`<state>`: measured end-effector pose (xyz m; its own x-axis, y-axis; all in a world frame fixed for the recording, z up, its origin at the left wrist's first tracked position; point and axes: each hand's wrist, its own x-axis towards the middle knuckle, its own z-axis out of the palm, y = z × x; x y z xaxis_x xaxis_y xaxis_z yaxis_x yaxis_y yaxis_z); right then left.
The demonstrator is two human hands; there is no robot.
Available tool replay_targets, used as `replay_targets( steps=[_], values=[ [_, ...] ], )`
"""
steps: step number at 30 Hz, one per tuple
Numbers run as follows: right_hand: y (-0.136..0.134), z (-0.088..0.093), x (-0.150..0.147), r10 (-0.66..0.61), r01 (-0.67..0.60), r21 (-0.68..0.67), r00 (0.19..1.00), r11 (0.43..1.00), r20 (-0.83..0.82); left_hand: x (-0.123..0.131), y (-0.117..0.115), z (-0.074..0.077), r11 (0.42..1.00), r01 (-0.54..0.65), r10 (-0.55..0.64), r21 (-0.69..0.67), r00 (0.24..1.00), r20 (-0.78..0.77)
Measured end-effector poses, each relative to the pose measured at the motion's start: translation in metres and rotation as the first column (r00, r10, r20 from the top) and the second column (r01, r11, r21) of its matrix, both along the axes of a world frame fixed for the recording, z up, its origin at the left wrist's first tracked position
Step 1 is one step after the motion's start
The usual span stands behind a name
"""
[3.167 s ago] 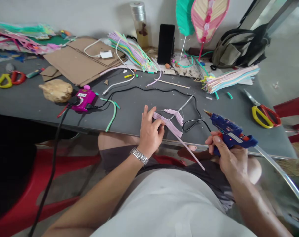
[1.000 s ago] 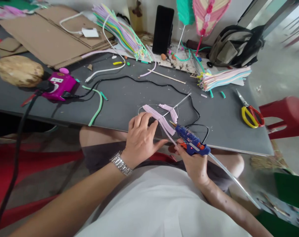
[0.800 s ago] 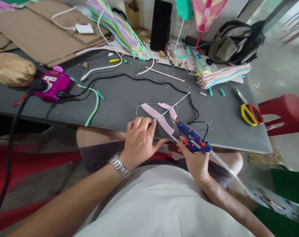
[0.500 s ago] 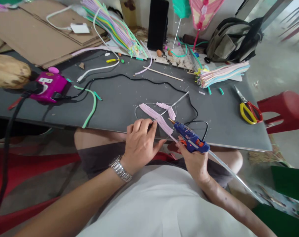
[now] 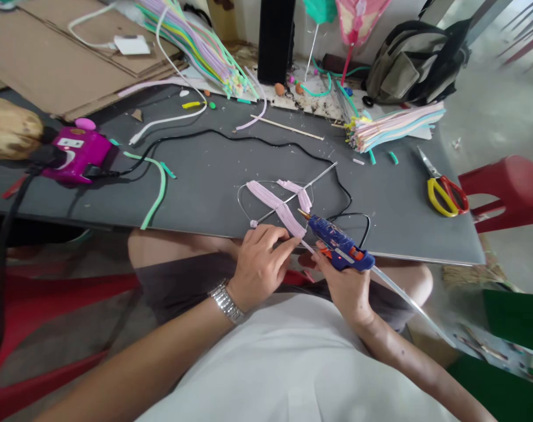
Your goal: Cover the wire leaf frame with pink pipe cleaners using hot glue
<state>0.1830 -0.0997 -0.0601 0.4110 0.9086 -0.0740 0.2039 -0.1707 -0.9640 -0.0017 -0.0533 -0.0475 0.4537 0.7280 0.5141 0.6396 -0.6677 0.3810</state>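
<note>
A wire frame with a thin rod (image 5: 321,176) lies near the table's front edge, partly covered by pink fuzzy strips (image 5: 266,196). My left hand (image 5: 261,264) is at its near side, thumb and forefinger pinched at the lower end of the long pink strip. Wrapped in my right hand (image 5: 348,290) is a blue glue gun (image 5: 336,240), its tip pointing at the strip, a clear glue stick (image 5: 411,305) trailing from its back. A thin pink length runs from the strip's end to my right fingertips.
A magenta power box (image 5: 79,153) with black cables sits left. Scissors (image 5: 444,190) lie right. Bundles of fuzzy stems (image 5: 393,129), cardboard (image 5: 68,53), a black phone (image 5: 275,41) and a backpack (image 5: 413,64) are at the back.
My left hand has shifted right, from the rod to the lower end of the pink strip. A small pink knob at the rod's near end now shows. My right hand is nearly still.
</note>
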Motion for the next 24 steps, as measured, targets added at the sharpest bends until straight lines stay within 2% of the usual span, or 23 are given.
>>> replay_targets(
  steps=[6, 14, 18, 21, 24],
  values=[
    [0.003, 0.008, -0.006, -0.042, 0.037, -0.05, 0.994, 0.998, -0.104, 0.001, 0.002, 0.0, 0.997, 0.075, -0.076, 0.014, 0.996, 0.035],
    [0.006, 0.016, -0.009, -0.02, 0.018, -0.046, 0.999, 0.999, -0.047, 0.014, 0.007, 0.007, 1.0, 0.014, -0.014, 0.024, 1.0, 0.012],
    [0.003, 0.02, -0.009, 0.009, -0.012, -0.048, 0.997, 0.999, -0.071, 0.023, 0.013, 0.008, 0.998, 0.031, -0.032, 0.046, 0.999, 0.023],
    [0.006, 0.031, -0.004, 0.02, -0.024, -0.053, 0.996, 0.998, -0.081, 0.02, 0.014, 0.006, 0.996, 0.062, -0.066, 0.069, 0.996, 0.054],
    [0.016, 0.048, 0.004, 0.045, -0.05, -0.075, 0.997, 0.996, -0.064, 0.007, 0.014, 0.004, 0.99, 0.082, -0.09, 0.115, 0.994, 0.069]
  ],
)
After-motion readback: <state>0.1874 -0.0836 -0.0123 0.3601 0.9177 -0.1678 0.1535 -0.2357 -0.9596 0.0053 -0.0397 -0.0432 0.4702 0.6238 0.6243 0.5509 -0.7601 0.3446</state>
